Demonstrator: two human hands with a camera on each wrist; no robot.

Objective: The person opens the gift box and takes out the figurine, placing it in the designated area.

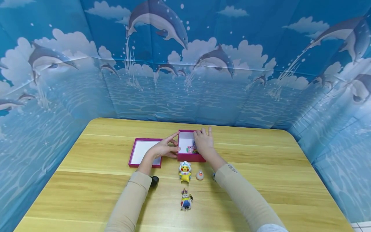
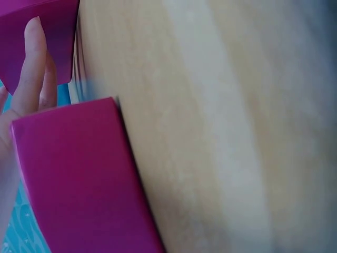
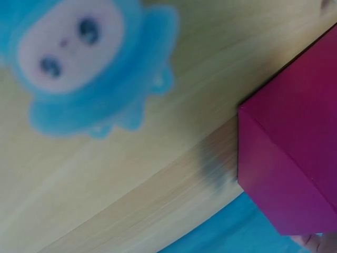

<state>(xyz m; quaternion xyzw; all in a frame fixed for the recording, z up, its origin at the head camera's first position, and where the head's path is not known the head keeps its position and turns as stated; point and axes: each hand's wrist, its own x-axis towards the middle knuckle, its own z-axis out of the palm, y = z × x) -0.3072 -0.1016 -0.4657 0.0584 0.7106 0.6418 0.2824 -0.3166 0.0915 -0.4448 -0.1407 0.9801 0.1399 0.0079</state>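
Minion figure (image 1: 186, 200) with a crown was nearest me on the wooden table (image 1: 261, 174); beyond it came a Pikachu figure (image 1: 185, 172) in a white hood, with a small grey duck (image 1: 200, 175) just to its right. Farther right was a blue-hooded toy (image 3: 95, 58), mostly hidden by my right sleeve (image 1: 246, 193) in the head view. Beyond these, to the left, the shallow magenta lid (image 1: 144, 153) lay with its white inside up. My left hand (image 1: 163, 149) reached past it, fingers fairly straight, touching the left wall of the magenta box (image 1: 191, 157). My right hand (image 1: 204, 141) was over the box's right side; I couldn't tell whether its fingers gripped anything. Beside it, a pink, many-coloured toy (image 1: 190, 149) lay inside the box. I judged the work partway along: at least one toy was in, four were outside, and the lid was off.
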